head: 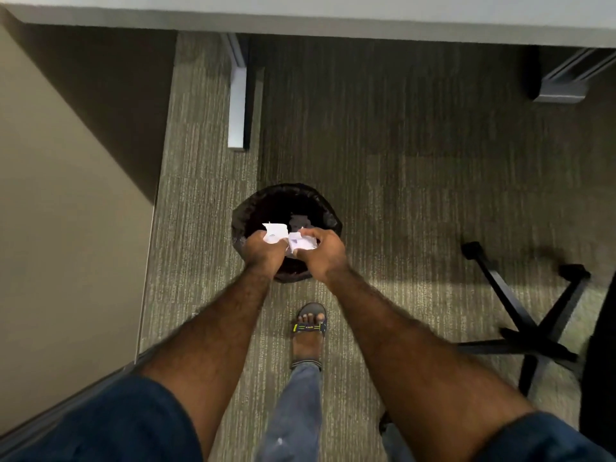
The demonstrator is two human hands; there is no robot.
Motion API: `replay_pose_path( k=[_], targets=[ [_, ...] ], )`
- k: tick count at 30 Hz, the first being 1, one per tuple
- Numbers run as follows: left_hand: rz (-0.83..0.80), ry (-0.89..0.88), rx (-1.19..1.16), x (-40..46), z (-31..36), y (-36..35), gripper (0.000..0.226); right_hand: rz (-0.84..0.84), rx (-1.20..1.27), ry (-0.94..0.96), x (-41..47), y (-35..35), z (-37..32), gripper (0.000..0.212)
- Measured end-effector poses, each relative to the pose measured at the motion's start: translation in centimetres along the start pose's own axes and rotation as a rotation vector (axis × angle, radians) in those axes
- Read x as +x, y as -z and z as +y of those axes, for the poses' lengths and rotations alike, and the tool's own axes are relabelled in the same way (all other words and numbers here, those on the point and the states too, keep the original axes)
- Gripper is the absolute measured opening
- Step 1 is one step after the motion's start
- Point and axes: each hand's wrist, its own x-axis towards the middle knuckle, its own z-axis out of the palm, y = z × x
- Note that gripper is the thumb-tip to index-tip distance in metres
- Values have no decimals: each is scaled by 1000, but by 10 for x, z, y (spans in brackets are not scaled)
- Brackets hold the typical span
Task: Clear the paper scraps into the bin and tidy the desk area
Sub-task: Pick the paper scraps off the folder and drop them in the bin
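Carpeted floor (pixel 400 161) under tabletop (pixel 333 25): scraps being dumped.
Left hand (pixel 263 250) and right hand (pixel 321 250) are each pinching paper scraps (pixel 275 233) directly over the bin (pixel 328 215); next, probably releasing both grips.

Both hands cover the near rim of the bin (pixel 286 198), and its dark inside swallows whatever lies at the bottom. The marks on the paper scraps (pixel 275 233) are too small to read. At the right edge of the frame the office chair (pixel 530 331) is cut off, only its base showing. The desk (pixel 300 18) runs off the top.
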Motion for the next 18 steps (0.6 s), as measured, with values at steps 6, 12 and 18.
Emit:
replay_pose_path(
  k=[6, 12, 18],
  targets=[
    [6, -12, -35, 1, -2, -2, 53, -77, 190, -51, 0, 0, 8, 67],
    [17, -34, 1, -18, 1, -10, 48, -9, 264, -36, -18, 21, 23, 65],
    [-51, -250, 68, -71, 23, -49, 39, 142, 294, 28, -63, 79, 49, 59]
  ],
)
